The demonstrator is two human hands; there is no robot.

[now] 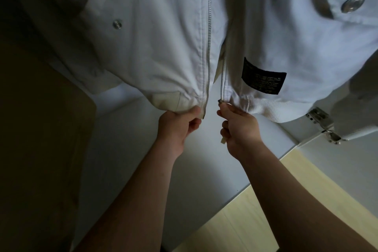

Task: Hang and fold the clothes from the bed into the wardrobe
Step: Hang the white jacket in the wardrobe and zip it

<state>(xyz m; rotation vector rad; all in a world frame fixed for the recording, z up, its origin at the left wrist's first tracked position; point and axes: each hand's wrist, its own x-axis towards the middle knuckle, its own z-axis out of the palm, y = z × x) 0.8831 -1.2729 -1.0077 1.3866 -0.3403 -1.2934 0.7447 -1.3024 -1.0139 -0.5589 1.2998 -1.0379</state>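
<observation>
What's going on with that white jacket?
A person is working on the bottom of a hanging white jacket. The left hand grips the hem beside one zipper edge. The right hand pinches the zipper slider at the bottom of the other edge. The two zipper halves are apart, so the jacket is open. It looks like they are about to zip it up.

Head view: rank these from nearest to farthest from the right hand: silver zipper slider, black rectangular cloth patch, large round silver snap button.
1. Silver zipper slider, at the right hand's fingertips, on the white jacket's hem.
2. Black rectangular cloth patch, above the hand, on the right panel.
3. Large round silver snap button, far up, upper right.
</observation>
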